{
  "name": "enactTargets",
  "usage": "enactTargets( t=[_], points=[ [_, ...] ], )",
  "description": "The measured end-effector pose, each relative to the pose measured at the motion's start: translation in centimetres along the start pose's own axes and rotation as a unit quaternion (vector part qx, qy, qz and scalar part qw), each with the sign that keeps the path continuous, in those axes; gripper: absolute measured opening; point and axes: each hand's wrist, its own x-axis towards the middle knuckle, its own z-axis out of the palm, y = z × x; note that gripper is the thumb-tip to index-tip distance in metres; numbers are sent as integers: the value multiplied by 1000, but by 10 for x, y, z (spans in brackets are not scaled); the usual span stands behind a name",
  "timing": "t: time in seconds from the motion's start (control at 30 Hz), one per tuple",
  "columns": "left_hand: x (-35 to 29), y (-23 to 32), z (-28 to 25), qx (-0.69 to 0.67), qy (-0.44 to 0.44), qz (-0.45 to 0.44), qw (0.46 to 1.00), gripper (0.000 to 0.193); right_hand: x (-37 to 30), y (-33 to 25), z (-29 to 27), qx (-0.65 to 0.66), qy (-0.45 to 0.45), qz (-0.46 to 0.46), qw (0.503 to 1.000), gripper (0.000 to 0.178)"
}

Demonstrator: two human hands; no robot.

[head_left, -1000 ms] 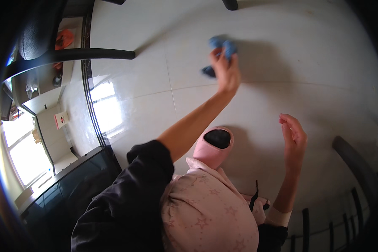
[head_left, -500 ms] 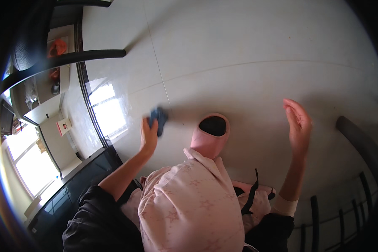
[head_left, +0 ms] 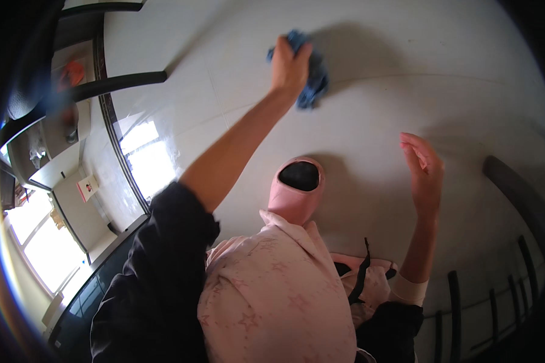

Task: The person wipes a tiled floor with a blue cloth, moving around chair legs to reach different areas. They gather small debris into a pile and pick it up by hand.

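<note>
My left arm reaches far forward over the pale tiled floor (head_left: 369, 121). In my left hand (head_left: 290, 68) is a crumpled blue cloth (head_left: 316, 81), gripped from above, its folds spilling out to the right and near side. Whether the cloth presses flat on the tiles under the hand is hard to see. My right hand (head_left: 422, 166) hangs above the floor at the right, fingers loosely curved, thumb apart from them and nothing between. A pink slipper (head_left: 295, 202) with a dark opening stands between the two arms, just beyond my star-patterned pink clothing (head_left: 272, 290).
Dark curved furniture legs (head_left: 121, 83) reach in from the upper left. At the right are another dark leg (head_left: 515, 193) and several dark bars (head_left: 454, 314). A dark glossy panel (head_left: 97, 290) stands low at the left, near a pale shelf unit (head_left: 72, 151).
My left hand has swept forward and to the right with the blue cloth, from beside the slipper to well beyond it. My right hand has barely shifted.
</note>
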Motion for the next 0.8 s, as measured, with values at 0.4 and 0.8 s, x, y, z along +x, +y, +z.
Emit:
enactTargets(
  t=[0.4, 0.8],
  points=[
    [40, 100, 6, -533, 11, -164, 830, 47, 0, -7, -6, -2, 24, 24, 999, 18],
    [-69, -112, -210, 261, 218, -106, 934, 27, 19, -3, 22, 33, -42, 0, 999, 18]
  ],
)
